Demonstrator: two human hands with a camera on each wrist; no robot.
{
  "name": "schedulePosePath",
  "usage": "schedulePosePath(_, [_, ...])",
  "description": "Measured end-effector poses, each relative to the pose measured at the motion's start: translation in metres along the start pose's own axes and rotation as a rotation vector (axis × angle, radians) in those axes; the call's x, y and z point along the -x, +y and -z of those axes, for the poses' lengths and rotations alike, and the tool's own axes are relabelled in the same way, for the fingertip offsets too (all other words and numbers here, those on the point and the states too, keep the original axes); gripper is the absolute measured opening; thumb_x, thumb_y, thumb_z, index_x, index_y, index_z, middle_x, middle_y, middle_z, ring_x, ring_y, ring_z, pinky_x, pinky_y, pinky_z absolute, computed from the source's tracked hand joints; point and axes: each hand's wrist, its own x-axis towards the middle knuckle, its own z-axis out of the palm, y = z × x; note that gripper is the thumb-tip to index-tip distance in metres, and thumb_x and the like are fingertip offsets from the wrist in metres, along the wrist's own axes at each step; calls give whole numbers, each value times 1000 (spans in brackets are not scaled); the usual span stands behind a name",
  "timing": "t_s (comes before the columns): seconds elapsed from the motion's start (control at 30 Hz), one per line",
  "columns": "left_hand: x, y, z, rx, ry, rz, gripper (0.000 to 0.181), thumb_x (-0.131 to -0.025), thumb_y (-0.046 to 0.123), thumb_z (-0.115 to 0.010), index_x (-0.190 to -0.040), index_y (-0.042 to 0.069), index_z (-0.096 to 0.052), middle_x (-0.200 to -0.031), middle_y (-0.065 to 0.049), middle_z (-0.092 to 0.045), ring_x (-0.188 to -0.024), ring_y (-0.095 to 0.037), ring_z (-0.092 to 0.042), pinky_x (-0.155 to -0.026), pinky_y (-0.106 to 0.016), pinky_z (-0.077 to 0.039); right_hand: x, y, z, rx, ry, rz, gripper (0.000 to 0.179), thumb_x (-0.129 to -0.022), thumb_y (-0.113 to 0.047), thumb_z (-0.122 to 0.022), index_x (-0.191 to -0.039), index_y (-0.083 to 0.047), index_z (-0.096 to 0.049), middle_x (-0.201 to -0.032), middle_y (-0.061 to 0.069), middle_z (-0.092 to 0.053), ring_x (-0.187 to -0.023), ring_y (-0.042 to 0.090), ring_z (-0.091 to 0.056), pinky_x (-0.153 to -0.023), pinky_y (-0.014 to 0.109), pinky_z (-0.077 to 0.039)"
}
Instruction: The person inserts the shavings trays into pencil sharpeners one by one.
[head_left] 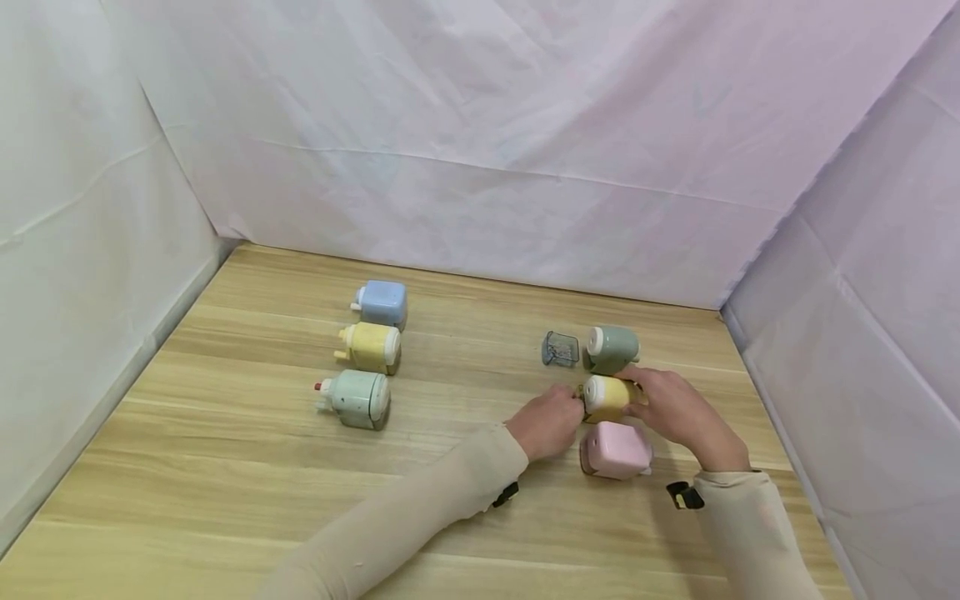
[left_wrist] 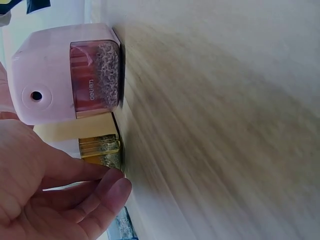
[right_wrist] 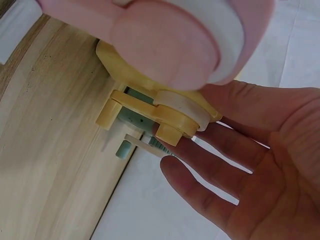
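A yellow pencil sharpener stands on the table between a pink sharpener and a dark green sharpener. My right hand holds it from the crank side, thumb and fingers around its body; its yellow crank shows in the right wrist view. At the opposite side my left hand pinches the clear yellow shavings drawer low at its front. The drawer has dark shavings in it. Beside the green sharpener lies a separate clear drawer with shavings inside.
At the left stand a blue sharpener, another yellow sharpener and a pale green sharpener in a column, cranks facing left. The wooden table meets white cloth walls at the back and sides.
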Motion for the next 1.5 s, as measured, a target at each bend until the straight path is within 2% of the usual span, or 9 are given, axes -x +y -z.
schedulePosePath(0.33, [-1,2,-1,21,-19,5,20,-109,12,-60,-120,8,-77,-120,-7,-73,-110,-18,-66,-90,-26,-59,-3,-4,-1,6,16,22,43,-85,-2,-88,-126,0,-73,-112,19,-78,-99,39,-75,-87,60,-60])
schedulePosePath(0.5, [0,1,-2,39,-22,15,20,-109,13,-61,-121,8,-77,-124,-8,-73,-113,-19,-66,-92,-26,-60,-4,-4,-1,9,14,18,44,-84,-2,-88,-125,0,-73,-111,18,-79,-98,38,-75,-87,60,-60])
schedulePosePath(0.73, [3,-3,-6,25,11,-23,21,-110,15,-60,-120,7,-77,-123,-7,-73,-113,-18,-67,-96,-26,-58,-2,-2,-1,8,0,-2,45,-84,-3,-89,-126,1,-73,-112,19,-78,-97,38,-75,-86,60,-60])
schedulePosePath(0.87, [5,-9,-9,18,33,-43,23,-110,16,-59,-120,8,-78,-124,-5,-75,-115,-17,-68,-104,-27,-54,-1,-1,-2,-1,-13,-18,46,-85,-5,-88,-128,1,-71,-114,20,-78,-99,39,-74,-87,60,-60])
schedulePosePath(0.97, [6,-16,-8,48,48,-30,25,-111,16,-58,-124,8,-78,-128,-6,-75,-118,-20,-68,-106,-28,-54,0,-1,-1,-16,-18,-23,47,-86,-5,-88,-130,2,-70,-116,21,-77,-101,40,-74,-89,61,-60])
schedulePosePath(1.2, [5,-34,3,90,59,0,27,-111,16,-57,-125,7,-77,-121,-7,-77,-113,-23,-70,-100,-31,-58,-1,-1,5,-27,-51,-15,50,-89,-6,-86,-135,3,-68,-122,22,-76,-109,43,-73,-93,63,-58])
schedulePosePath(1.33, [0,-45,10,150,53,26,22,-109,13,-59,-121,5,-76,-116,-8,-78,-111,-23,-72,-99,-31,-60,-2,1,7,-35,-61,10,48,-89,-8,-85,-133,3,-69,-124,22,-75,-113,44,-72,-97,64,-57])
schedulePosePath(1.5, [-8,-60,16,220,72,69,18,-110,14,-59,-115,5,-74,-109,-7,-76,-102,-21,-72,-89,-30,-62,-5,0,13,-35,-80,14,49,-89,-12,-85,-132,6,-69,-129,24,-74,-121,49,-69,-103,65,-54])
